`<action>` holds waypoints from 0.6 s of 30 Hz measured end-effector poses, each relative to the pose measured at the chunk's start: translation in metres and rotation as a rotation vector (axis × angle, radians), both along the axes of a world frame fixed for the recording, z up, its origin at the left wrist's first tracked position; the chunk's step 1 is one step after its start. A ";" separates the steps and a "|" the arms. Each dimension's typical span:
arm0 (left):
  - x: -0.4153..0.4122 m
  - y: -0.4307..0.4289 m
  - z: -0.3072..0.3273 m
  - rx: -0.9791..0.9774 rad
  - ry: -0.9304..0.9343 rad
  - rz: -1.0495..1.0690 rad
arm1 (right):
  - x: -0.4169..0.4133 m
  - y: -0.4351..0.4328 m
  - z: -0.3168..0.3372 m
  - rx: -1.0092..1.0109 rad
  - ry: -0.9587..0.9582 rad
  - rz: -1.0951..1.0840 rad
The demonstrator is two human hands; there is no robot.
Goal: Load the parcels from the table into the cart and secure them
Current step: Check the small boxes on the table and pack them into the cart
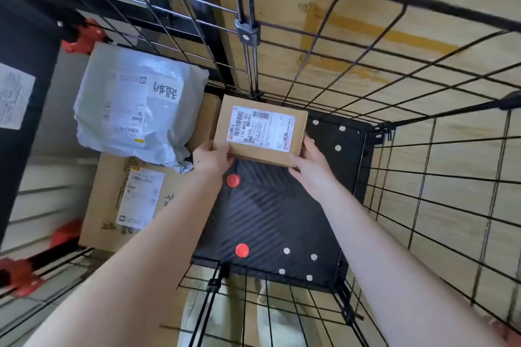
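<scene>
Far left there's a white mailer [132, 110] lying on top of a big box [98, 200], both sitting just beside the cart floor [267, 214]. Honestly can't tell if they're on the same cart base or next to it.

Then the left hand [211, 159]: thumb on top of the small box [300, 124] right by its label [260, 129], the rest of the fingers tucked under the near left corner. The small box is held level, label up, over the far left corner of the black ribbed floor, close to the mailer and the corner post. Whether it's already touching down I can't say.

The right hand [310, 166] has the near right corner, fingers wrapped round the right edge and thumb along the front. So both hands are clamped on it, nothing spread wide.

Handling guess: plain stiff cardboard, flat and compact. Probably light, since it's carried by two corners with no visible sag. Not slippery either. Opposite edges are the obvious grip, and I'd keep fingers off the bottom for the last bit so they don't get pinched against the floor.

Past that it's just the wire wall [423, 177] on the right, still plenty of bare floor to fill
</scene>
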State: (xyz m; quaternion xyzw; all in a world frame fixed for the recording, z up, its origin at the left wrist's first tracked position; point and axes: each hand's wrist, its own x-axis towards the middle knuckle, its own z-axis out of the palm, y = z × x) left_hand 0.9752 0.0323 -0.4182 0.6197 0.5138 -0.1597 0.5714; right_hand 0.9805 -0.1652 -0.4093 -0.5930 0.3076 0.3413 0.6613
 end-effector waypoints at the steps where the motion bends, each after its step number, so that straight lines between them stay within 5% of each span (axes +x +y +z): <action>1: 0.000 0.003 -0.006 -0.071 -0.003 0.086 | 0.001 0.001 -0.004 -0.004 -0.004 0.014; 12: 0.009 -0.008 -0.014 -0.453 0.075 0.430 | -0.003 0.023 -0.032 -0.232 -0.051 -0.066; 18: 0.014 -0.009 -0.018 -0.492 0.086 0.659 | -0.003 0.024 -0.045 -0.296 -0.027 -0.139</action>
